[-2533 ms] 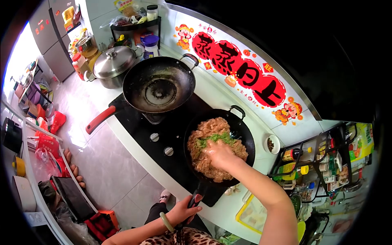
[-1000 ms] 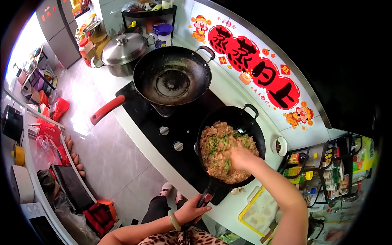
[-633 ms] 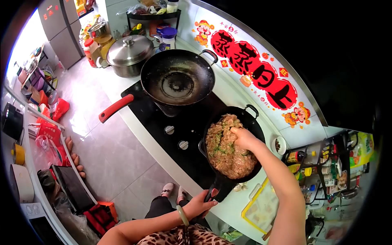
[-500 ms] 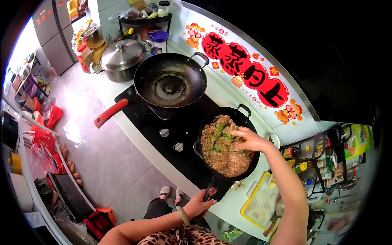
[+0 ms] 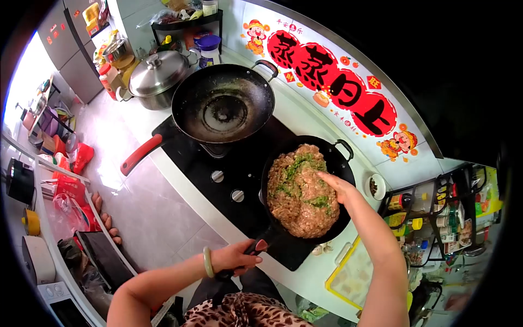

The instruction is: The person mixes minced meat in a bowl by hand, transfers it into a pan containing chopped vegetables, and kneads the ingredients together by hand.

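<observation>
A black pan (image 5: 341, 220) holds a large mound of pale pink minced meat (image 5: 302, 212) with chopped greens (image 5: 300, 162) scattered through it. My left hand (image 5: 238, 258) is wrapped round the pan's black handle, and a pale bangle circles that wrist. Over the pan's right side, my right hand (image 5: 336, 186) stretches its fingers against the edge of the meat, holding no tool. Some of its fingers are hidden behind the others. Left of this pan, a bigger black wok (image 5: 188, 101) with a red handle (image 5: 141, 154) stands on the black hob (image 5: 239, 169).
Behind the wok is a lidded steel pot (image 5: 158, 76). A small white bowl (image 5: 379, 186) with dark bits stands by the wall. A yellow-rimmed container (image 5: 348, 275) and garlic (image 5: 321, 249) lie on the right counter, near a rack (image 5: 430, 212) of bottles.
My left hand has moved left with the handle, turning the pan. The right hand has shifted from over the meat towards its right edge, and the mound looks rounder and smoother.
</observation>
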Available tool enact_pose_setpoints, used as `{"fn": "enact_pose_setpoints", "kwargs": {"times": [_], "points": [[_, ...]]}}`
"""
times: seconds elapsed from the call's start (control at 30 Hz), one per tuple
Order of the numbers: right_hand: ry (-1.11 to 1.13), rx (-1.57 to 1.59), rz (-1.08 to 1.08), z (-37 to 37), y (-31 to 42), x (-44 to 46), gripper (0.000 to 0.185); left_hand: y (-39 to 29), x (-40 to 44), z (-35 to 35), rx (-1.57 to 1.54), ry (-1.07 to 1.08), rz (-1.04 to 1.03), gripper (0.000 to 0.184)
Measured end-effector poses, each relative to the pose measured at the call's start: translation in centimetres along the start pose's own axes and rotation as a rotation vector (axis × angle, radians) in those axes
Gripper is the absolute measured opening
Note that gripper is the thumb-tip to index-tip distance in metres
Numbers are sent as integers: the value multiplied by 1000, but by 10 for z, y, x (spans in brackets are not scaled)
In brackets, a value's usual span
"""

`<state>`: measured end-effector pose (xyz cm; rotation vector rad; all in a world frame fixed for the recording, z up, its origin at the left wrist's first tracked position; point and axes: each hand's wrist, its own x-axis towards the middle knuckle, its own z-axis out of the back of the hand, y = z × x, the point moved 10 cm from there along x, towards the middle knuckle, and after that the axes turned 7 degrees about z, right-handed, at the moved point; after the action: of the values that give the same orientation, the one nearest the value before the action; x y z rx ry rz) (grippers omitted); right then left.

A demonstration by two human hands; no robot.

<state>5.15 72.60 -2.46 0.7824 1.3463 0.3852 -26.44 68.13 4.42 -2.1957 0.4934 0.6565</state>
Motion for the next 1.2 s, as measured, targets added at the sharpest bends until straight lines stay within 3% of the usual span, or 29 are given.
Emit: {"fn": "enact_pose_setpoints", "kwargs": {"times": [0.13,0.2,0.27,0.33,0.37,0.4,0.5,0.57,0.6,0.7,0.73,0.8,0.87,0.9,0.93,1.07,1.13,1.2], "points": [[149,44,162,-52,33,-19,67,-13,-12,2,39,21,43,37],[31,-386,547,-51,66,-27,67,-13,-14,5,69,15,83,38],[-152,-693,764,-61,87,-68,61,-8,-14,10,83,-24,114,41],[-210,-1018,609,-81,93,-99,53,-10,-14,8,61,5,112,41],[-163,-926,678,-86,87,-103,46,-11,-14,8,60,17,112,41],[-178,-1182,543,-94,85,-115,30,-11,-14,9,60,32,112,41],[-235,-1260,326,-82,67,-112,32,-2,-10,15,85,26,159,41],[-245,-1284,633,-79,73,-122,38,-9,-9,14,75,16,124,37],[-31,-1165,596,-79,78,-125,49,-9,-7,14,73,33,119,37],[10,-983,491,-48,80,-129,65,-17,-8,15,52,47,49,29],[44,-868,551,-42,81,-124,63,-15,-7,16,47,62,54,29],[-216,-306,171,-3,39,-116,59,-15,-4,15,6,130,44,28],[-208,-47,-282,5,-20,-107,64,-15,-3,19,14,124,51,28],[-162,74,-201,-8,-21,-97,65,-12,-3,19,32,118,63,28],[-322,170,-237,-8,-18,-103,63,-13,-4,21,15,101,65,28],[-29,584,-45,-38,-22,-52,61,-10,-3,23,60,71,124,30],[-119,610,-48,-43,-11,-47,59,-7,-2,23,118,70,123,30],[-75,550,-50,-47,1,-43,58,-7,-4,24,121,64,130,32]]}}
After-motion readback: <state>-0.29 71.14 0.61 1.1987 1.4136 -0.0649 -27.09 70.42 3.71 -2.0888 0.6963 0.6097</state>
